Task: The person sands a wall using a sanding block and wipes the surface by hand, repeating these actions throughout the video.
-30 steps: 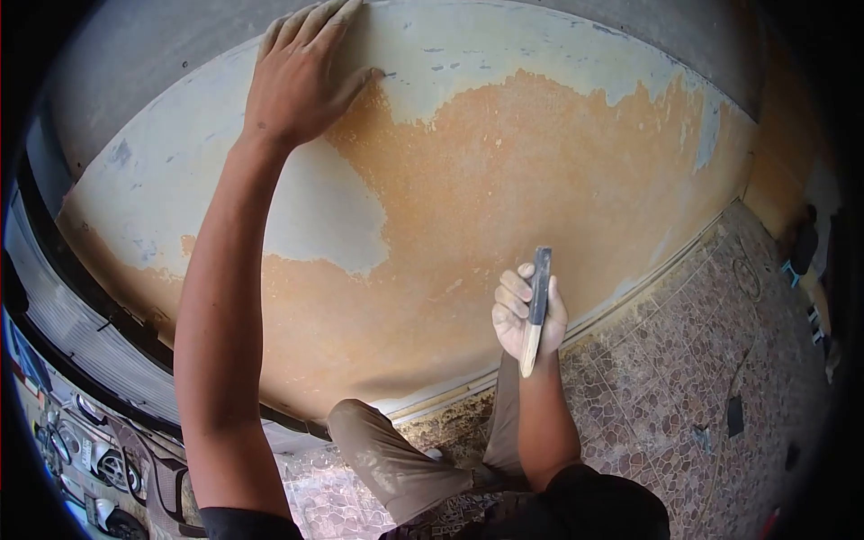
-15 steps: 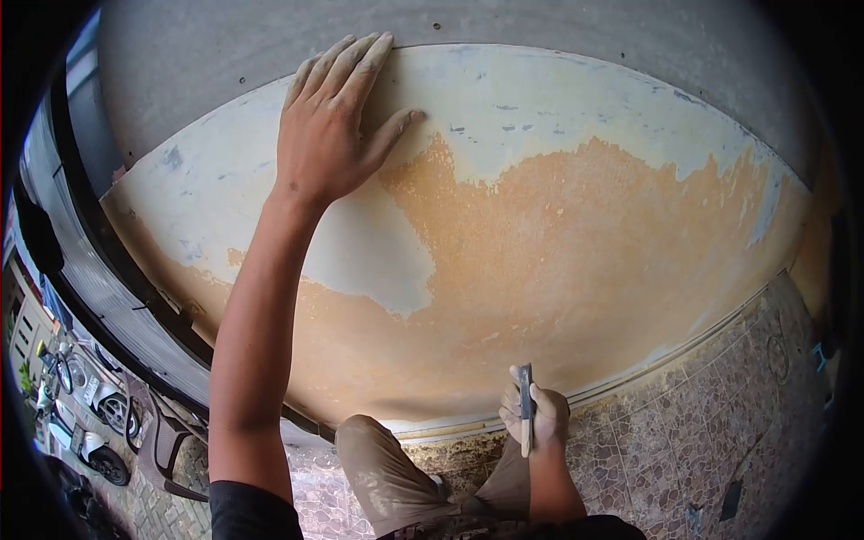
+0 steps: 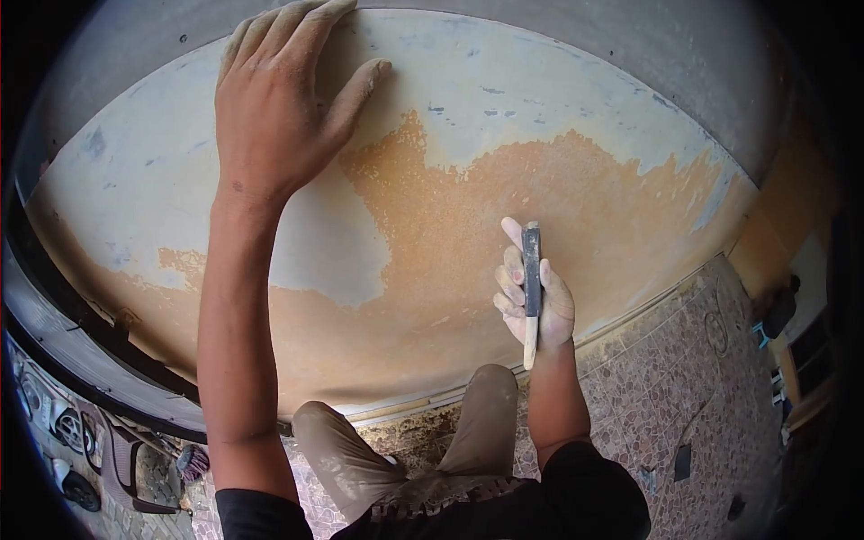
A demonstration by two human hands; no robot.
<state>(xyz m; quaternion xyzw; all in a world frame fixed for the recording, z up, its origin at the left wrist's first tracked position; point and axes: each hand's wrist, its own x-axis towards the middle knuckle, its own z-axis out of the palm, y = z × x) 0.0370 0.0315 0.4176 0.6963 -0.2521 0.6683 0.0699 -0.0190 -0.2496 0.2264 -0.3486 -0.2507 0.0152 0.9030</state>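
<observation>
My left hand [image 3: 274, 108] rests on the upper left part of a large panel [image 3: 477, 243], thumb spread and fingertips dusty, reaching its top edge. The panel has a pale, whitish upper area and a worn orange area below, with a ragged border between them. In my right hand [image 3: 553, 310] is a narrow wooden stick [image 3: 532, 297] with a dark grey sleeve round its upper part; it looks like a sanding stick. The fingers are curled about it, palm turned towards me, and whitish dust coats them. It is held in front of the panel's orange area.
Grey sheet [image 3: 576, 27] borders the panel's top. Patterned stone tiles [image 3: 630, 414] lie below right. Dusty trousered knees [image 3: 481, 418] sit near the panel's lower edge. A brown woven chair [image 3: 121, 468] and parked motorbikes [image 3: 67, 427] stand at the lower left.
My right hand has risen with the stick from near my knee to in front of the panel. The view has shifted; my left hand stays on the panel.
</observation>
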